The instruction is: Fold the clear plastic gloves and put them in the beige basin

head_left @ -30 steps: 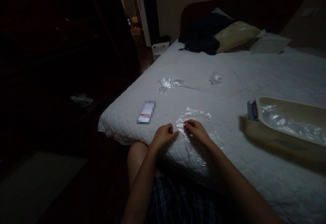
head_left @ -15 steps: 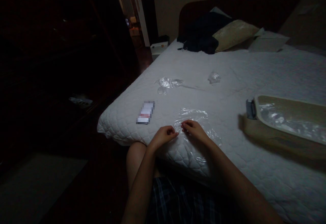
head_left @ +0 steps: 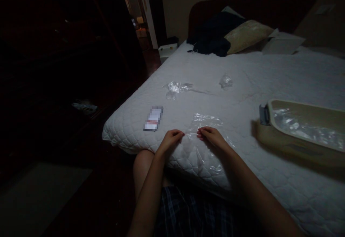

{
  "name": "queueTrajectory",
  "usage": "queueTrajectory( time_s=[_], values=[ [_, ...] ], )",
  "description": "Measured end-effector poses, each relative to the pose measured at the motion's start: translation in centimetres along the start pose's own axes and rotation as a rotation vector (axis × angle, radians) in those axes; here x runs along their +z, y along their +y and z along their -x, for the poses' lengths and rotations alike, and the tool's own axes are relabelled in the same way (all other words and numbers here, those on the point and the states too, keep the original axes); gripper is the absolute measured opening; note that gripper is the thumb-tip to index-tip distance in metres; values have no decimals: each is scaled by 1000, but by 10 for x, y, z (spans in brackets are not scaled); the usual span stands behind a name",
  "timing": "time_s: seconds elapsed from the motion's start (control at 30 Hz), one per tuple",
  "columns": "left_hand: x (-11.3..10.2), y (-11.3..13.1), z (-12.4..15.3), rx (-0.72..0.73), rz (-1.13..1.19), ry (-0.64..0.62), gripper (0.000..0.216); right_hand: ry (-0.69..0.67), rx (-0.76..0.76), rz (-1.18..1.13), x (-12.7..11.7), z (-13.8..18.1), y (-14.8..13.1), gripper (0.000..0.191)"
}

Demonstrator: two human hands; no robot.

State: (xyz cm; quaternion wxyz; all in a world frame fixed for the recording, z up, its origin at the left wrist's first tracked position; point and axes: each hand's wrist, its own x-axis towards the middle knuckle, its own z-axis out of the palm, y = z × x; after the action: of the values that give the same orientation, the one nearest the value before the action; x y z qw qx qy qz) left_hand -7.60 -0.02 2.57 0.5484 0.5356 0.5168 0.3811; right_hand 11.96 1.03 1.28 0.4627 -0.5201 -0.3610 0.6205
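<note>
On plastic sheet (head_left: 206,122), curled hands (head_left: 172,140)

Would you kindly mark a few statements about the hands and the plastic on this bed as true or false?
1. The left hand and right hand both pinch the clear plastic sheet. True.
2. The sheet lies on a wooden floor. False: it lies on the white quilt near the bed's edge.
3. Two crumpled plastic pieces lie farther up the bed. True.
4. The beige tray sits to the left of the hands. False: it sits to their right.
</note>
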Motion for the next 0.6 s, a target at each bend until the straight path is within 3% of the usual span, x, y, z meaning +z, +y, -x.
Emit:
queueTrajectory(
  time_s=[0.1, 0.3, 0.4, 0.6],
  values=[
    [2, -6, 1, 45, -13, 24, 26, -13, -19, -23, -5, 3, -2, 9],
    [4, -19, -6, 321, -231, 68, 21, -36, -24, -21, -2, 6, -7, 6],
    [6, -21, -8, 317, -308, 43, 20, -38, -12, -24, -3, 6, -9, 6],
    [11, -29, -15, 223, -367, 120, 25, 8, 46, -105, -8, 5, -12, 4]
  ],
)
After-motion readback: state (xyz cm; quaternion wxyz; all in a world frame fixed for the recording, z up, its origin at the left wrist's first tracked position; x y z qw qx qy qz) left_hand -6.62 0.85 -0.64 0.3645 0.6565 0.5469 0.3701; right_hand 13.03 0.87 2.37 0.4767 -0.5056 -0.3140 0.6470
